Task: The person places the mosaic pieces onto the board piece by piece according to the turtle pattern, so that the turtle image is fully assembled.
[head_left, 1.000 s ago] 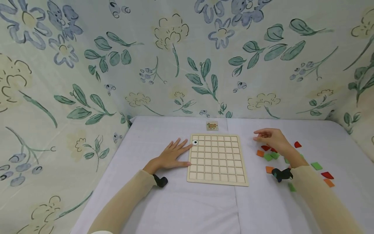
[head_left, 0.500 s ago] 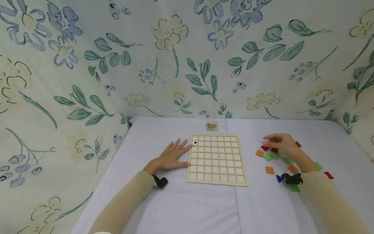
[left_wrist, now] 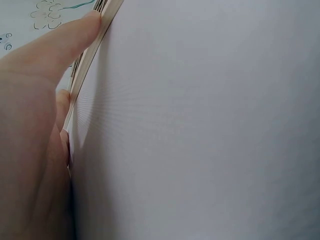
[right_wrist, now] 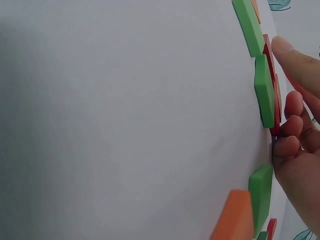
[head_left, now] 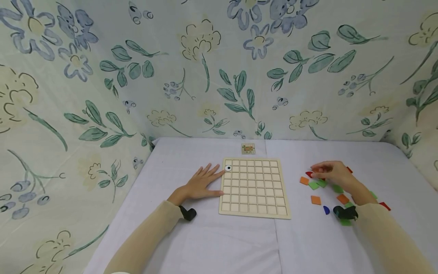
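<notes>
The left hand point(head_left: 204, 182) had hold of nothing: it lay flat on the white cloth point(head_left: 212, 243) with its fingers spread wide, the thumb resting against the near-left edge of the gridded wooden board point(head_left: 256, 189). A black wrist device point(head_left: 189, 212) showed at that cuff. On the board, a round eye-marked disc point(head_left: 228, 168) sat in the first column near the far left corner, just beside the index fingertip. Beyond the far edge lay a small picture card point(head_left: 248, 148).

Well to the right of the board, orange squares point(head_left: 316, 199) lay near green pieces point(head_left: 313, 185), with a blue half-round point(head_left: 326, 210) below them. The right hand point(head_left: 332, 173) was bent low over the scatter, thumb and fingers partly closed around a narrow gap, by a red piece point(head_left: 309, 174); whether it pinched anything could not be told. At its cuff was a black device point(head_left: 345, 212), and farther right another red shape point(head_left: 384, 206) lay beside the sleeve point(head_left: 390, 236).
</notes>
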`<state>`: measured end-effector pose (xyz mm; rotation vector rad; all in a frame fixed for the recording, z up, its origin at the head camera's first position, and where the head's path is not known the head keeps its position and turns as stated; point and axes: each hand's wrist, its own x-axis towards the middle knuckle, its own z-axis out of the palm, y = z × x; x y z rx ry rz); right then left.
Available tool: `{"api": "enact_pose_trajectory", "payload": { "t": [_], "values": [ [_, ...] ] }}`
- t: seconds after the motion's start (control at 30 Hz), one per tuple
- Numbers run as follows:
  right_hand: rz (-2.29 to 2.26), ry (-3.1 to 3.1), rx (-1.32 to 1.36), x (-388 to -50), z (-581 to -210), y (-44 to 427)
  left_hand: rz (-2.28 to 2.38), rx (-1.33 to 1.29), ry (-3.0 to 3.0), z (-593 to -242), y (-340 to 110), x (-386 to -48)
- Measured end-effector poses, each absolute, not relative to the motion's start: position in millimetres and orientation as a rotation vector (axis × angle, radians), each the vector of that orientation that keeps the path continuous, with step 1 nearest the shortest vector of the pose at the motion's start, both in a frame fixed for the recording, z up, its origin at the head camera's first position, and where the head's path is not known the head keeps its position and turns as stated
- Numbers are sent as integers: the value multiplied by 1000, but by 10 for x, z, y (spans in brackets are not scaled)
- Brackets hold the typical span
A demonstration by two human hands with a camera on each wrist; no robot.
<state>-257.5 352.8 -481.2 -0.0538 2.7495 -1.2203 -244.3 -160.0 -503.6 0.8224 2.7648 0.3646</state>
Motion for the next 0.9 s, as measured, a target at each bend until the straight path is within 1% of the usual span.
{"api": "enact_pose_trajectory", "payload": {
  "t": [0.2, 0.63, 0.9],
  "values": [
    [-1174, 2725, -34, -2564, -4838, 3531, 358, 820, 2764, -5050, -1600, -2442],
    [-1132, 2748, -168, -2546, -4825, 3500, 373, 818, 2769, -5056, -1604, -2439],
    [-1108, 2768, -206, -2545, -4824, 3491, 361, 819, 2770, -5054, -1602, -2448]
  ]
}}
